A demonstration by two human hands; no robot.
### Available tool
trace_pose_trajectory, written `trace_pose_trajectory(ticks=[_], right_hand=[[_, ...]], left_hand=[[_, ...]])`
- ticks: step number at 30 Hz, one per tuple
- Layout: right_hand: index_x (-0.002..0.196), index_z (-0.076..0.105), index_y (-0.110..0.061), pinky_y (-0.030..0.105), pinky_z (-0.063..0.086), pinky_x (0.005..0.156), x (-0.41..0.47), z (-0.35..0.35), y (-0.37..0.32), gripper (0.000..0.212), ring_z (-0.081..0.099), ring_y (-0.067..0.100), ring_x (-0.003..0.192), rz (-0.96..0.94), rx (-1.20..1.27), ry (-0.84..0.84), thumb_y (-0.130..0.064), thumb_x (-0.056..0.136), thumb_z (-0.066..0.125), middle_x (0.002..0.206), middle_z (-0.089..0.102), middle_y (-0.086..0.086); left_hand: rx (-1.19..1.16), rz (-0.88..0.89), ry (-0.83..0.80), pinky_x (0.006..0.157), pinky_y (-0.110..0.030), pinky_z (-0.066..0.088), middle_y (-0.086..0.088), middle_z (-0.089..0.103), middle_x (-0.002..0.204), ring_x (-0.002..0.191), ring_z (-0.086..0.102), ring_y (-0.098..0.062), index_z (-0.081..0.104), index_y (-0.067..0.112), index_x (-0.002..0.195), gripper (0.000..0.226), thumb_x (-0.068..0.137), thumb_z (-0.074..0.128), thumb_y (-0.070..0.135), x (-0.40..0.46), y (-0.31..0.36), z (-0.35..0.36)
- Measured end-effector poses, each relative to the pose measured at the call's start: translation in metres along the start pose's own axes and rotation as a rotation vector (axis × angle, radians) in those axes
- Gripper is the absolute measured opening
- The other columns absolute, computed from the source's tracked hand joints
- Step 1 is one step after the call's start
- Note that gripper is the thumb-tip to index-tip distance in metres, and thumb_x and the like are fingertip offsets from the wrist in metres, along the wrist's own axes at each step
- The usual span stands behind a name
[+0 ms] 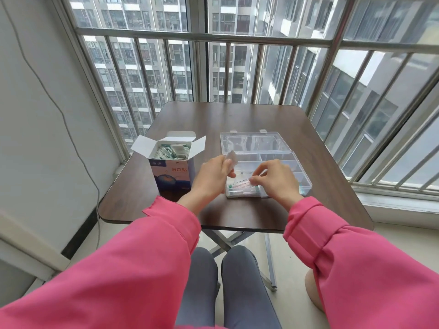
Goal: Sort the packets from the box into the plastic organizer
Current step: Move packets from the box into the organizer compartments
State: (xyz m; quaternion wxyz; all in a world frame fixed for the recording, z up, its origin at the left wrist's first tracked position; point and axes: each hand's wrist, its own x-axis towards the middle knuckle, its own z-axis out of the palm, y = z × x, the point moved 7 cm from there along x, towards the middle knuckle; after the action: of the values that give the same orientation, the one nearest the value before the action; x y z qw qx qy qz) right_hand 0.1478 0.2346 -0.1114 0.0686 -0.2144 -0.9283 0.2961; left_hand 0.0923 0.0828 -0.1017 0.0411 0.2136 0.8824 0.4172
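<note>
An open white-and-blue cardboard box (171, 172) full of small packets (172, 151) stands on the left of the table. To its right lies a clear plastic organizer (298, 170) with its lid (254, 141) folded back. My left hand (211, 176) holds a pale packet (232, 158) up above the organizer's near left corner. My right hand (275, 180) pinches a white packet with red print (241, 185) that lies in the organizer's front compartment.
The dark brown folding table (237, 115) stands against a window with metal railing bars (204, 39). A wall with a hanging cable (59, 110) is on the left. My knees are below the table's near edge.
</note>
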Motion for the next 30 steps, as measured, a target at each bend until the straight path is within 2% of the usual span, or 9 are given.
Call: trace_pose_trajectory(ticks=[3,8,13,17,22,24,26,28,30], right_hand=[[0.085,0.07,-0.022,0.032,0.046,0.076,-0.001,0.002,-0.006,0.012,0.062,0.024,0.098,-0.033,-0.106,-0.014,-0.029,0.076,0.07,0.095,0.071,0.004],[0.087,0.07,-0.024,0.028,0.041,0.074,-0.002,0.003,-0.014,0.008,0.062,0.022,0.1,-0.095,-0.216,-0.034,-0.028,0.081,0.068,0.1,0.07,0.001],[0.088,0.071,-0.026,0.027,0.039,0.072,-0.001,0.002,-0.017,0.007,0.062,0.022,0.101,-0.127,-0.259,-0.032,-0.027,0.081,0.068,0.1,0.071,0.0],[0.089,0.072,-0.027,0.028,0.041,0.075,-0.002,0.001,-0.018,0.009,0.062,0.02,0.102,-0.152,-0.257,-0.033,-0.025,0.082,0.068,0.1,0.071,-0.003],[0.092,0.073,-0.023,0.029,0.039,0.071,-0.004,0.002,-0.02,0.014,0.062,0.025,0.098,-0.167,-0.31,-0.057,-0.029,0.085,0.062,0.098,0.071,0.003],[0.086,0.073,-0.018,0.03,0.04,0.068,-0.003,0.002,-0.017,0.021,0.061,0.026,0.088,-0.161,-0.317,-0.086,-0.033,0.088,0.058,0.09,0.069,0.006],[0.078,0.07,-0.017,0.032,0.042,0.066,0.0,-0.004,-0.014,0.025,0.057,0.021,0.074,-0.156,-0.173,-0.065,-0.033,0.09,0.055,0.082,0.068,0.004],[0.073,0.066,-0.02,0.03,0.046,0.058,0.0,-0.014,-0.016,0.026,0.055,0.011,0.055,-0.156,0.185,-0.006,-0.027,0.093,0.051,0.078,0.07,-0.002],[0.079,0.066,-0.014,0.018,0.038,0.043,-0.004,-0.021,-0.019,0.022,0.05,0.004,0.04,-0.156,0.497,-0.007,-0.021,0.095,0.051,0.073,0.067,-0.004]], left_hand=[[0.047,0.006,-0.054,0.052,-0.026,0.042,0.005,0.071,0.092,0.04,0.05,-0.01,0.049,0.023,0.077,0.029,0.101,0.033,0.027,0.002,0.0,0.006],[0.109,0.002,-0.093,0.067,-0.031,0.052,0.004,0.072,0.091,0.042,0.05,-0.009,0.054,0.019,0.086,0.025,0.099,0.034,0.026,0.006,0.001,0.01],[-0.175,0.028,-0.105,0.041,-0.018,0.037,0.003,0.072,0.076,0.035,0.045,-0.011,0.061,0.013,0.088,0.018,0.096,0.047,0.022,-0.001,0.008,0.006],[-0.374,0.02,-0.141,0.04,-0.018,0.032,-0.005,0.071,0.073,0.036,0.039,-0.011,0.059,0.016,0.082,0.015,0.095,0.054,0.022,-0.007,0.011,0.003],[-0.533,-0.073,-0.228,0.039,-0.016,0.029,-0.003,0.068,0.074,0.039,0.034,-0.008,0.056,0.012,0.093,0.022,0.099,0.042,0.028,-0.014,0.019,0.006],[-0.55,-0.138,-0.259,0.04,-0.016,0.029,-0.001,0.067,0.076,0.044,0.035,-0.01,0.055,0.015,0.092,0.021,0.098,0.04,0.029,-0.017,0.019,0.009],[-0.553,-0.141,-0.275,0.042,-0.017,0.032,-0.002,0.067,0.079,0.047,0.037,-0.009,0.055,0.017,0.089,0.022,0.099,0.038,0.027,-0.019,0.02,0.01],[-0.569,-0.106,-0.281,0.046,-0.017,0.036,-0.002,0.068,0.082,0.048,0.041,-0.006,0.058,0.019,0.091,0.018,0.096,0.042,0.024,-0.019,0.02,0.009],[-0.605,-0.066,-0.295,0.05,-0.015,0.041,-0.004,0.068,0.085,0.048,0.046,-0.003,0.059,0.019,0.098,0.015,0.097,0.043,0.019,-0.019,0.021,0.01]])
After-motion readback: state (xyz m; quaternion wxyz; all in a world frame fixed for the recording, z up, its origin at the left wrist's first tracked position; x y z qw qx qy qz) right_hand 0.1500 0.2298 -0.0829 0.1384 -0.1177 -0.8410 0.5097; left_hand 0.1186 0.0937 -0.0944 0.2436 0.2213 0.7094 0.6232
